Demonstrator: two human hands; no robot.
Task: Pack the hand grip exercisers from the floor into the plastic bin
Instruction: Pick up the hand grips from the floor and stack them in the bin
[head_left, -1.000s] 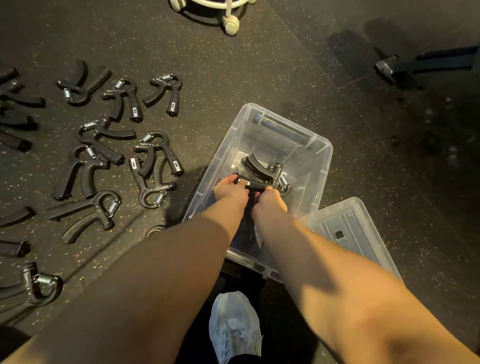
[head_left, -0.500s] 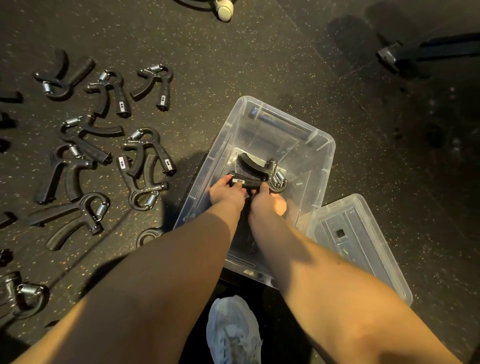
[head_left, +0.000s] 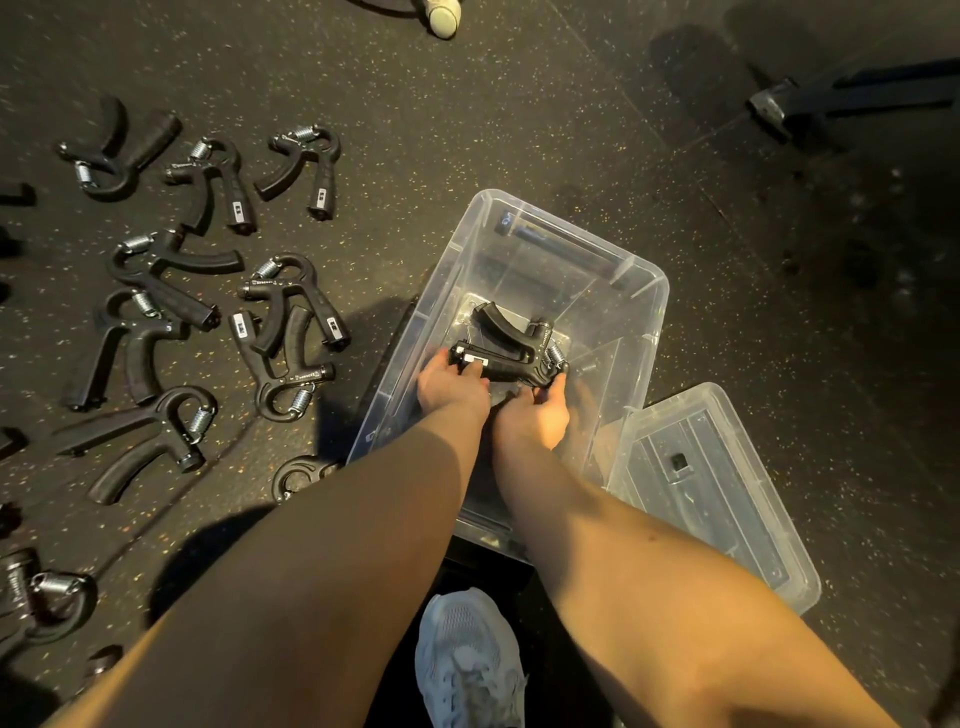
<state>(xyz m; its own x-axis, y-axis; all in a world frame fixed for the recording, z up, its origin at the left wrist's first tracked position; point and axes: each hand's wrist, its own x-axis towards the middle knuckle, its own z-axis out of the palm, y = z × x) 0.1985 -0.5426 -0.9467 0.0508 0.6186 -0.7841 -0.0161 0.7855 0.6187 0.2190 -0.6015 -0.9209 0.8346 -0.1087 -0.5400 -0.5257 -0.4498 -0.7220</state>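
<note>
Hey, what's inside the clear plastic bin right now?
Black hand grip exercisers are in the bin, gripped by the left hand and right hand. How many are stacked is unclear, and the hands hide the nearer part of the bin's bottom.

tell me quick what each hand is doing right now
Left hand: closed, gripping the handle end of a hand grip exerciser inside the plastic bin.
Right hand: closed, gripping the same exerciser's spring end.

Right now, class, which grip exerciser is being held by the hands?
The grip exerciser inside the clear bin, gripped by the left hand and right hand; those on the floor lie untouched.
</note>
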